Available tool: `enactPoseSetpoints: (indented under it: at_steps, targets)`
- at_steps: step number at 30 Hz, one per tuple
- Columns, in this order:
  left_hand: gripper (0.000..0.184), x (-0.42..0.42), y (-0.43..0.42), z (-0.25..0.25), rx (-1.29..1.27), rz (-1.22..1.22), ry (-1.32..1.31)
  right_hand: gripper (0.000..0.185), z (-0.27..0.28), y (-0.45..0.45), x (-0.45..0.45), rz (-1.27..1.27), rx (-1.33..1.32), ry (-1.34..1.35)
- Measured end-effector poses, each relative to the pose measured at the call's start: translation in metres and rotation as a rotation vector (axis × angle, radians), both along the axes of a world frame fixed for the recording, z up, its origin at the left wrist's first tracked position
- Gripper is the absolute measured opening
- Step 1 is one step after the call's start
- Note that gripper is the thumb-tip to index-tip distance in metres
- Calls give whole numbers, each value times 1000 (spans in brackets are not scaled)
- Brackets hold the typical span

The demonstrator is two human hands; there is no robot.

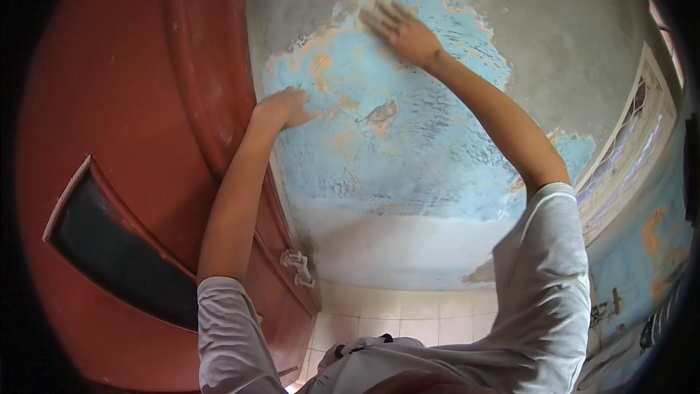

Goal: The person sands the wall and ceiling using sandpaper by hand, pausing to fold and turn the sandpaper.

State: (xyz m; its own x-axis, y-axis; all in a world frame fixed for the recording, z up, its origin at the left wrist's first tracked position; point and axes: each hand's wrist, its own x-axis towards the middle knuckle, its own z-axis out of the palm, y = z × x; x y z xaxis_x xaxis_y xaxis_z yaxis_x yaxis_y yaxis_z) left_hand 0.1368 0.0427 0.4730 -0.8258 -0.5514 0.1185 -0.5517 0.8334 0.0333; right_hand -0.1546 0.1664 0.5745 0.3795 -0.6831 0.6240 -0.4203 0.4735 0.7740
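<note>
My right hand point(402, 33) is up against the wall point(408, 153), on the upper part of a light blue patch of worn paint. Its fingers are stretched out and slightly apart, a little blurred; whether anything lies under the palm is hidden. Lower and to the left, my left hand point(286, 107) is at the wall's left side, close to the red door frame point(219, 66). Motion smears its fingers, so their pose is unclear. Bare grey plaster surrounds the blue paint, with orange spots and a chipped grey spot between and below my hands.
A red door point(109, 80) with a dark inset panel point(117, 230) fills the left side. A white fitting point(297, 268) sits low by the frame. At right is a window with a patterned grille point(627, 149). Pale floor tiles point(379, 330) show below.
</note>
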Motion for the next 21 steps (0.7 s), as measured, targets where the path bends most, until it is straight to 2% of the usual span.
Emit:
enactPoseSetpoints:
  at_steps: [2, 3, 4, 6, 7, 9, 10, 11, 12, 13, 14, 16, 17, 18, 20, 21]
  targets:
    - [64, -1, -4, -1, 5, 2, 5, 76, -2, -2, -9, 286, 231, 11]
    - [64, -3, -6, -5, 7, 4, 3, 83, 13, 1, -10, 230, 122, -34]
    - [64, -3, -8, -8, 19, 0, 17, 82, 39, 18, 10, -46, 0, -105]
    - [64, -3, -14, -5, 10, 9, 46, 82, 55, 24, 1, 48, -220, -173]
    - [66, -5, -15, -4, 4, 20, 45, 82, 52, 14, 1, 58, -231, -168]
    - [68, -2, -12, -9, 12, 29, 32, 80, 12, 0, 3, -64, -38, -32]
    - [70, -2, -9, -6, 3, 22, 33, 80, 5, -2, 0, -65, -34, -31]
    - [71, -2, -6, -5, -7, 12, 34, 74, -1, -1, -4, 71, 67, -21]
    - [71, -2, -3, -3, -7, 7, 34, 69, -3, 1, -7, 206, 165, -11]
    - [72, -2, -3, -1, 20, 22, 17, 71, 14, 10, -4, 70, 167, 19]
    - [73, -2, -1, 1, 48, 40, 1, 71, 30, 17, 2, 67, 166, 20]
    - [73, -5, -8, -5, 29, 42, 13, 85, 54, 23, 5, 48, -182, -207]
    - [73, -6, -12, -8, 11, 45, 23, 83, 49, 19, 12, -98, -213, -164]
    - [73, -6, -12, -7, 13, 40, 29, 83, 40, 12, 22, -101, -212, -157]
    - [74, -3, -7, -11, -50, 31, 20, 82, 4, -4, 26, -256, 1, -14]
    - [74, -1, -6, -11, -41, 30, 18, 83, -11, -6, 16, -30, 159, -56]
